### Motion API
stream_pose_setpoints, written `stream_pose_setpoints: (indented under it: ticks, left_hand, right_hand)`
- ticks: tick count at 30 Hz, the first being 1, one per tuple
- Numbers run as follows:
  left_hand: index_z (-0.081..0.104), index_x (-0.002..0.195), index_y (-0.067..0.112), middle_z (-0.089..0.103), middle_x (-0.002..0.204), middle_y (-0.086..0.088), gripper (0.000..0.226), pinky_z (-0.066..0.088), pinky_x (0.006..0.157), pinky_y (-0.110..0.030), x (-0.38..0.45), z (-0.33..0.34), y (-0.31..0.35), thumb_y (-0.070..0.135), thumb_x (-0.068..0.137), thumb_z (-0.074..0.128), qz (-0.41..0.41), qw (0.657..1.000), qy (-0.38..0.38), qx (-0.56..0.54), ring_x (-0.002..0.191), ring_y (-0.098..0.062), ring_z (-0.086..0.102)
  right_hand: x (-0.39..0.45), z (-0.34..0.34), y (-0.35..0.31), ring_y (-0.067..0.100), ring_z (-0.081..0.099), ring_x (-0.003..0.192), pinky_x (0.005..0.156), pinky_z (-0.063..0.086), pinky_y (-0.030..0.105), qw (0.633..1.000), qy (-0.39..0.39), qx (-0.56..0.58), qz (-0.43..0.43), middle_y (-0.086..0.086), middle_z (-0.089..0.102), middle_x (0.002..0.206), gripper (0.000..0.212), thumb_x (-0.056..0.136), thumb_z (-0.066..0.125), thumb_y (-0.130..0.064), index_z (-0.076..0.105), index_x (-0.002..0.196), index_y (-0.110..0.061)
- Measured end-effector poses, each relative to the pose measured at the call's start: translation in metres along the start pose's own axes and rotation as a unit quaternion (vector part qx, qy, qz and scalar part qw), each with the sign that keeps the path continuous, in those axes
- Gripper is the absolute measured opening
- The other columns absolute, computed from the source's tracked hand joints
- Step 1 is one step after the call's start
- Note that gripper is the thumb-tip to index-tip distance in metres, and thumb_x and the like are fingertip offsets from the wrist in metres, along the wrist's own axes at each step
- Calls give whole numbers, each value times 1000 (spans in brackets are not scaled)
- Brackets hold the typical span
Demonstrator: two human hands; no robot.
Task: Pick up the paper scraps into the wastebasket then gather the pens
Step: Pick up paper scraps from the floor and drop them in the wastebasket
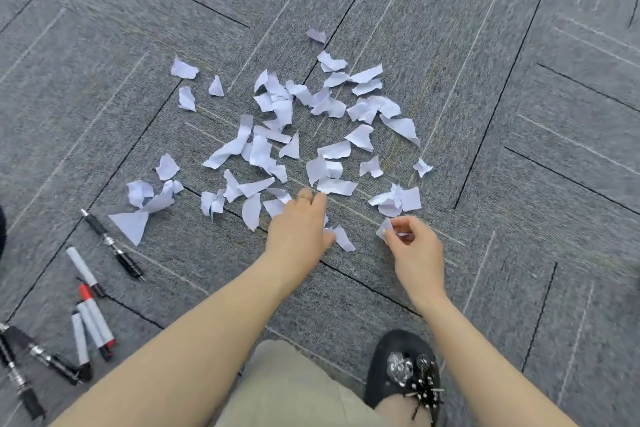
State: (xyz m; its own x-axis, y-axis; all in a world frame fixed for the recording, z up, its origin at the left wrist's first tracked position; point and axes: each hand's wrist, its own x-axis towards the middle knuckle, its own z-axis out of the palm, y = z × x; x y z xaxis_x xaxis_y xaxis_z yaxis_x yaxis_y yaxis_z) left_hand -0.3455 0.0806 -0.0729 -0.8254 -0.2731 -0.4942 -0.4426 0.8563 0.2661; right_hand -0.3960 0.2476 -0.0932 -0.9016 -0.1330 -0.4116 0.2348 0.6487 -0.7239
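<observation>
Scene: A person crouches over a grey carpet floor strewn with torn white paper scraps, a black embellished shoe planted at the near edge of the litter.

Right hand: The right hand pinches a small crumpled scrap between thumb and fingertips, just clear of the pile's near-right edge.

Left hand: The left hand reaches palm-down onto the pile's near edge, fingers curling over scraps; whether they have closed on one cannot be told, as the hand hides its own grip.

Pile: Dozens of scraps remain, most in a loose cluster beyond both hands, with strays off its far-left edge and one lone piece on its far side.

Pens: Black pens and white markers, one with a red cap, lie scattered left of the pile, the nearest black pen touching or just beside a large triangular scrap.

Wastebasket: Not in view, so the carry from the pile cannot be judged.

Risk, drops: Light, flat scraps taken in handfuls will likely slip from between the fingers on the way to the unseen basket.

Risk, strays: The outlying pieces are easy to miss once the main cluster is gone.

Risk, pens: Sweeping at the pile's left edge could knock the nearest pen and set it rolling.
</observation>
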Motion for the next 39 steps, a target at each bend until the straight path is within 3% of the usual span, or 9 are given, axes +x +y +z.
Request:
stream_pose_setpoints:
  ticks: [5,12,18,21,26,29,32,36,39]
  left_hand:
    - [28,133,14,32,141,-14,69,47,89,-38,-1,13,10,46,82,62,-27,998,-20,47,122,-30,40]
    - [17,148,14,14,156,-10,75,18,117,-36,-5,44,-3,40,88,56,-9,997,56,-61,144,-27,15]
    - [39,136,7,45,143,-13,74,32,104,-39,-11,74,-2,57,82,40,29,993,110,-20,134,-29,40]
    - [42,136,4,43,143,-17,75,25,106,-40,-13,79,12,50,79,55,18,991,125,-53,134,-33,39]
    - [49,132,5,44,143,-15,50,29,110,-44,-10,86,34,18,86,65,-8,974,150,-168,136,-34,36]
    - [63,115,3,60,128,-15,35,48,97,-49,-10,89,25,0,80,68,33,970,173,-170,123,-34,52]
    - [68,108,5,66,120,-11,43,57,83,-45,-10,81,9,-13,69,72,68,976,153,-142,116,-29,60]
    - [61,121,11,63,127,-4,40,48,99,-32,-10,61,-4,-7,87,53,59,972,147,-172,121,-19,56]
    - [62,120,12,67,113,-1,32,48,86,-23,-16,39,0,6,96,41,-78,920,171,-344,99,-16,61]
  right_hand:
    - [10,-31,-25,2,57,75,66,41,17,998,-61,4,-12,-14,64,79,7,86,64,-20,64,82,-25]
    - [53,-17,-16,16,44,109,94,21,36,941,-86,-298,-137,-12,59,109,4,81,68,-33,69,81,-29]
    - [57,-8,6,20,37,123,101,26,37,970,-24,-192,-149,-3,47,129,36,85,63,-30,52,119,-23]
    - [51,-6,3,18,40,122,103,29,35,972,-20,-185,-142,0,50,129,42,88,61,-23,49,128,-19]
    - [47,1,1,16,52,102,91,44,30,972,-18,-175,-156,1,55,112,35,90,56,-13,55,125,-14]
    - [46,2,0,13,54,92,83,46,26,982,2,-134,-137,-2,56,106,31,91,54,-12,57,122,-13]
    - [48,-1,-8,9,55,88,81,46,23,988,-2,-120,-100,3,60,107,25,92,52,-7,61,115,-10]
    - [52,-5,-18,11,61,88,75,46,24,998,6,-65,-23,2,65,101,20,90,54,-8,66,105,-13]
    - [52,-2,-25,2,59,76,64,45,15,998,37,45,38,-2,65,92,21,88,57,-8,67,104,-17]
